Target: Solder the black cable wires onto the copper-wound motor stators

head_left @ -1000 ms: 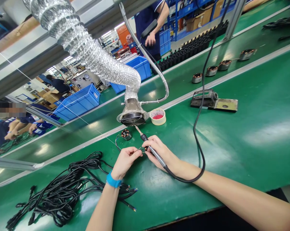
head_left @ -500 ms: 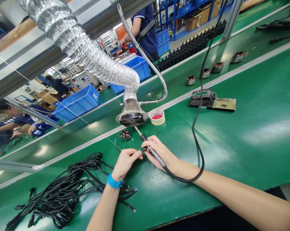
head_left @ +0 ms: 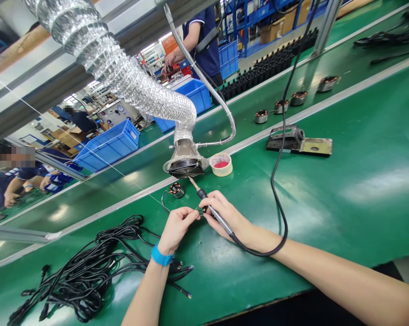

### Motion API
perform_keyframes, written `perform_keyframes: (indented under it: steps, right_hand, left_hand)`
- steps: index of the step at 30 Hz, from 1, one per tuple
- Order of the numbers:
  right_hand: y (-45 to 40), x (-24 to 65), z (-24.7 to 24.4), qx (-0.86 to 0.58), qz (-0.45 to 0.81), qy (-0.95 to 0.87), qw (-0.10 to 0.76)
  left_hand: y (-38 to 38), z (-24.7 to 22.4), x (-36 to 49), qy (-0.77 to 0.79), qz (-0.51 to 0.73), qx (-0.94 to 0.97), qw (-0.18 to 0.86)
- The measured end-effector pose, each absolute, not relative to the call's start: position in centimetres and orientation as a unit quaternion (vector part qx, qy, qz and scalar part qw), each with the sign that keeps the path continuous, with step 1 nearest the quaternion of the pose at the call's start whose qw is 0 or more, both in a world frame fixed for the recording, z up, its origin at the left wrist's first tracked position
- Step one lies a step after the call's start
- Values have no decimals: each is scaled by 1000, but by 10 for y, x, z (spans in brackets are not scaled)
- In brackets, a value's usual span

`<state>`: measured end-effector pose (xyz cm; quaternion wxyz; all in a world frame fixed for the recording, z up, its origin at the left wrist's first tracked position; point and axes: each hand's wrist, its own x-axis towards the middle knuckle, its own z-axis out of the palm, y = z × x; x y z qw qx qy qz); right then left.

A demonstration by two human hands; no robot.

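My right hand (head_left: 226, 217) is closed round a soldering iron (head_left: 219, 221), its tip pointing up and left, just below the fan on the duct. A small dark, coppery part (head_left: 205, 209) shows beside the right fingers, mostly hidden. Pinched in my left hand (head_left: 179, 226) are thin wire ends, which reach toward the right fingertips. Behind the left hand, a copper-wound motor stator (head_left: 177, 190) sits on the green bench, with a lead (head_left: 163, 201) curving toward that hand. A blue band (head_left: 161, 256) circles my left wrist.
Black cables (head_left: 89, 276) with stripped ends lie left of my hands. A foil exhaust duct (head_left: 146, 95) hangs ahead, near a tape roll (head_left: 221, 165). An iron stand (head_left: 294, 140) rests on the right. Several stators (head_left: 261, 116) stand on the belt; co-workers are beyond it.
The stators and cables on the belt have shifted left. Across the belt, the co-workers' hands have moved. Both my hands and the soldering iron are nearly still.
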<state>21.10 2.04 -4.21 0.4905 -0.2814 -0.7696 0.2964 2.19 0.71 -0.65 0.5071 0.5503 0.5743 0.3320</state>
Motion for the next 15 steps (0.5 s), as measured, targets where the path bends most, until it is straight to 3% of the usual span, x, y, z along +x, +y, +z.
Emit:
perform_keyframes:
  steps: [15]
  right_hand:
    - [20,211,-43,-281,300,-772,485]
  left_hand:
    - [8,-4,15,546,314,533,564]
